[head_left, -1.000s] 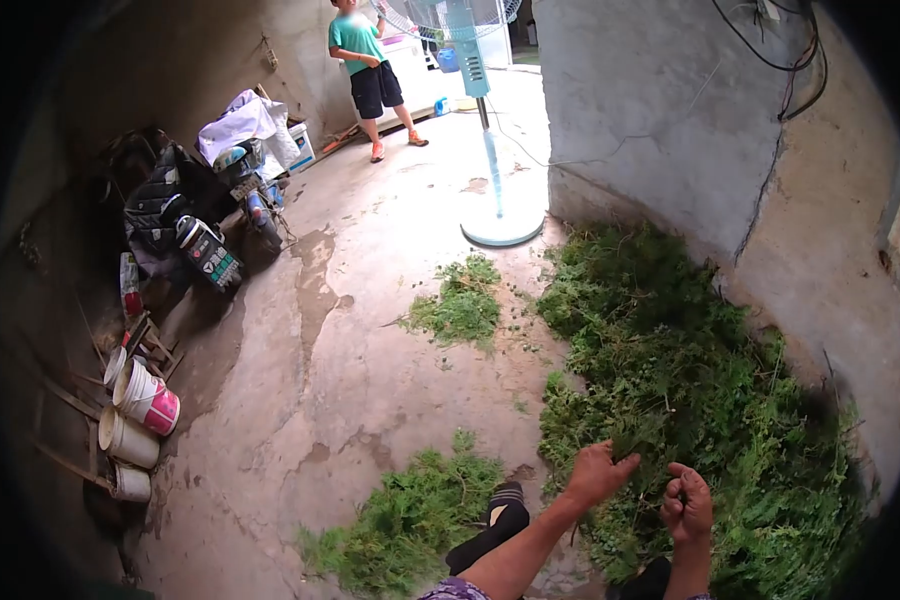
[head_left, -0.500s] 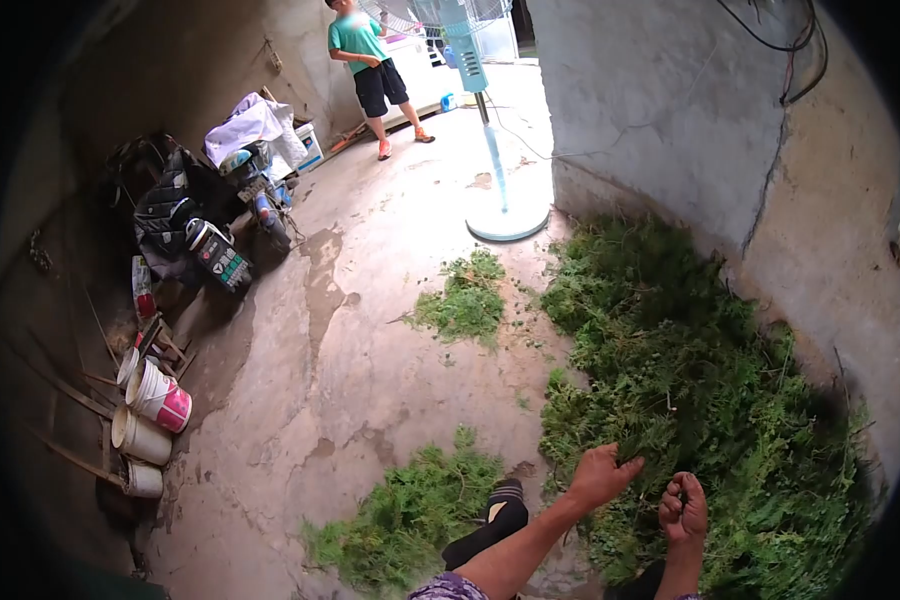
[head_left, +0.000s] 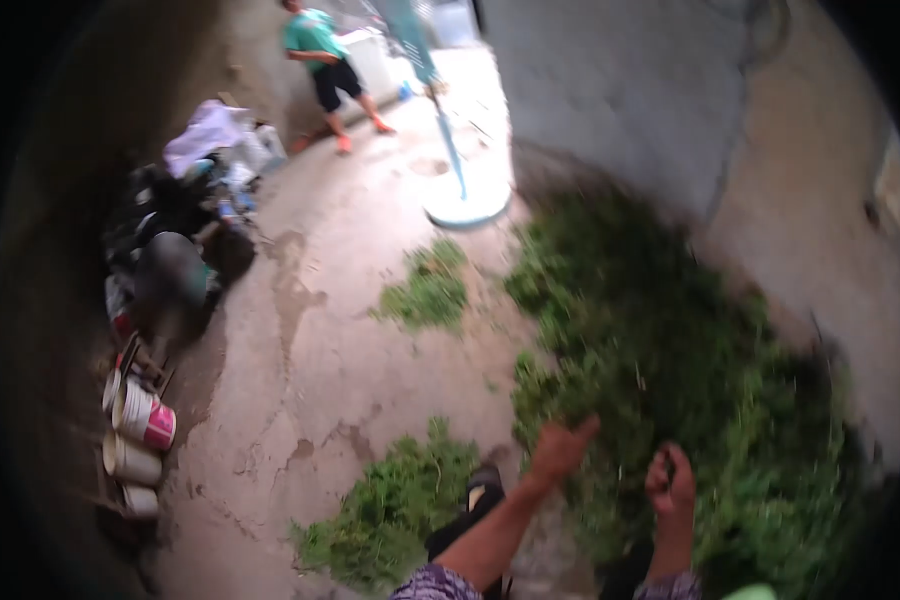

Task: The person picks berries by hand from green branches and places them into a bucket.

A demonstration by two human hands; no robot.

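1. Here the frame is motion-blurred; fine detail on both hands is poor
2. Left hand [head_left: 560,450] reaches into the near edge of the large heap of cut green plants [head_left: 670,340]; fingers look curled into the stems, thumb raised, but whether they pinch a stalk I cannot tell
3. Right hand [head_left: 671,485] sits just beside it over the same heap, fingers closed into a loose fist; likely around a thin stem, though no stem is resolvable
4. Judgement: both hands work at the heap's nearest margin because that is what the seated reach allows; the heap is banked against the plastered wall [head_left: 620,90], leaving the floor side open
5. Two smaller green piles lie apart from the heap: one near the person's black shoe [head_left: 482,492] at [head_left: 390,510], one further out at [head_left: 428,290]
6. Open room: bare cracked concrete floor [head_left: 310,380] runs left of the hands. Left edge is crowded by stacked buckets [head_left: 135,430] and a parked scooter [head_left: 170,270]
7. Far end: pedestal fan base [head_left: 467,200]; another person in a green shirt [head_left: 320,50] stands well apart
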